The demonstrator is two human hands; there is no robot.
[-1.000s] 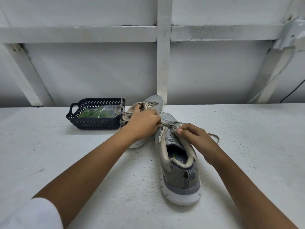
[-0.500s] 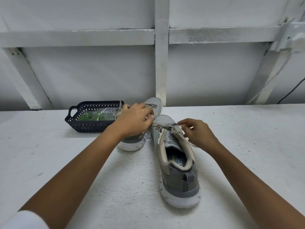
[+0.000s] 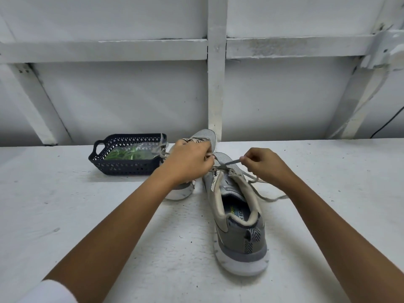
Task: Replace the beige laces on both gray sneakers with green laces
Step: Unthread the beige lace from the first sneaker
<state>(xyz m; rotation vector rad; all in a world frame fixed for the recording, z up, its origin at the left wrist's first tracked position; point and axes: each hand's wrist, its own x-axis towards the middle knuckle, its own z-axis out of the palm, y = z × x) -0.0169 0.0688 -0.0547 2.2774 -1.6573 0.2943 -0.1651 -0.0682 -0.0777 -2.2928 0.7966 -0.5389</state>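
Nearest, heel-first on the white table, the near sneaker, its beige lace half loosened, ends trailing right; just beyond, right hand pinching a strand taut between thumb and forefinger, left hand curled onto the same lace at the eyelets; unlacing under way, likely early; next, pull that strand clear of its eyelet; farther back, second sneaker, beige-laced; farthest, dark basket holding bagged green laces.
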